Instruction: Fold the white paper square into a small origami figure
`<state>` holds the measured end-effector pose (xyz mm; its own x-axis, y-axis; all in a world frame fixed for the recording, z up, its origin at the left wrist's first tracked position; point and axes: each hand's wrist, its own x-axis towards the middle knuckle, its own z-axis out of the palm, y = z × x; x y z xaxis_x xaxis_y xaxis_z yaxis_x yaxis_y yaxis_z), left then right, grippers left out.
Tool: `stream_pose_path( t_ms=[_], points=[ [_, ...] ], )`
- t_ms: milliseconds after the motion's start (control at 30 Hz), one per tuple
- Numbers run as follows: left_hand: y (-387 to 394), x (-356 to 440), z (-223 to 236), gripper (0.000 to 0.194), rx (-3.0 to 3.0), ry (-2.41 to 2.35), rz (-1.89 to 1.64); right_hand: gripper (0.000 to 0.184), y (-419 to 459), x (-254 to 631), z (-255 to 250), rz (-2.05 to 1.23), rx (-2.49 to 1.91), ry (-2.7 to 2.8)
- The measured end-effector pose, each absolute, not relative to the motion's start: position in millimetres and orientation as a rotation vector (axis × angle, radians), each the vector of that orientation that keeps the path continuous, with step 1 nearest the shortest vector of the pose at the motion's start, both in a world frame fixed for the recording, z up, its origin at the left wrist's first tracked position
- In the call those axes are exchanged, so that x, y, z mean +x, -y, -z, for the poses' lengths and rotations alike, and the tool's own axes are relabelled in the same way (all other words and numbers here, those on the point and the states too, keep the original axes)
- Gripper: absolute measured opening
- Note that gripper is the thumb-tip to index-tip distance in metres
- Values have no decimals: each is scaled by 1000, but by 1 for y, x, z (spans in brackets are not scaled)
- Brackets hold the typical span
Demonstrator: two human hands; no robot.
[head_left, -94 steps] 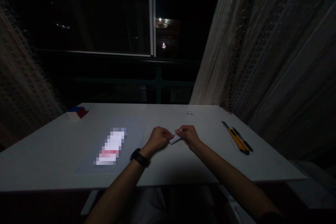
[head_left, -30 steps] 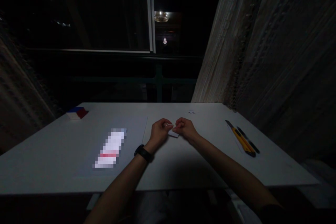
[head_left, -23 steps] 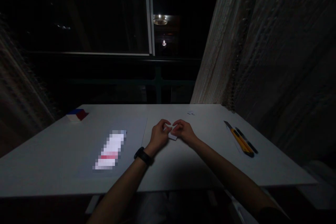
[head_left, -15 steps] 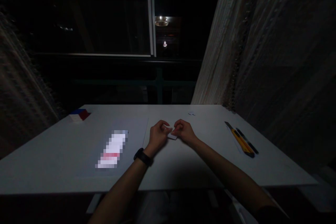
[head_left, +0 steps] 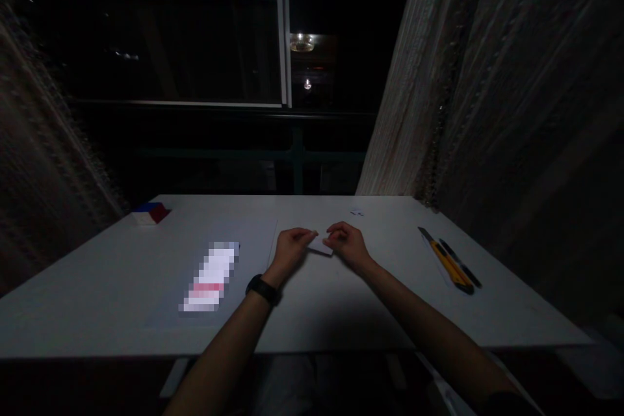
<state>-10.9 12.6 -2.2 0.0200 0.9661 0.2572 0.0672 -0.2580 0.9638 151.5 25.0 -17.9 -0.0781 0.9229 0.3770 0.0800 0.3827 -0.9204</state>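
White paper piece (head_left: 320, 247), one, small: you are holding it between your two hands at the middle of the white table (head_left: 370, 331). Left hand (head_left: 291, 250): thumb and forefinger are pinching its upper left edge. Right hand (head_left: 351, 248): fingers are bending above its right end, thumb tip seeming to be touching it; whether they are gripping, you cannot tell here. Progress: the piece is showing a straight near edge and is looking flat, but folds are staying too dim to count; the handling is seemingly unfinished, the piece not yet being set down, and how much is remaining is not showing. Small white scraps (head_left: 357, 212): lying beyond the right hand. Yellow cutter (head_left: 451, 264) and dark pen (head_left: 461, 264): lying side by side at right, out of hand. Bright blurred-out panel (head_left: 210, 276): lying on a pale sheet (head_left: 257, 236) at left.
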Motion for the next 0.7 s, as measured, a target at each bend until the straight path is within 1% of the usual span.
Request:
stream_pose_path(
  t_ms=[100,200,300,433,467,567,633,700],
  points=[
    [-14,-12,6,22,1626,-1196,-1371,22,-20,153,20,-750,-1005,1662],
    [-13,-12,8,20,1748,-1242,-1401,15,-13,152,19,-440,-1100,1848],
    [-11,-12,7,19,1754,-1221,-1417,17,-6,150,15,-185,-1123,1934],
    [-11,-7,6,22,1628,-1126,-1450,22,-1,149,13,59,-1179,1913],
    [-10,-5,7,26,1558,-1085,-1452,22,-1,149,14,105,-1202,1895],
    [-9,1,9,51,1270,-940,-1397,22,0,148,18,182,-1275,1871],
    [-8,3,10,55,1115,-849,-1315,22,2,147,21,166,-1286,1900],
    [-7,3,10,52,1060,-813,-1283,21,3,144,22,90,-1251,1943]
  ],
)
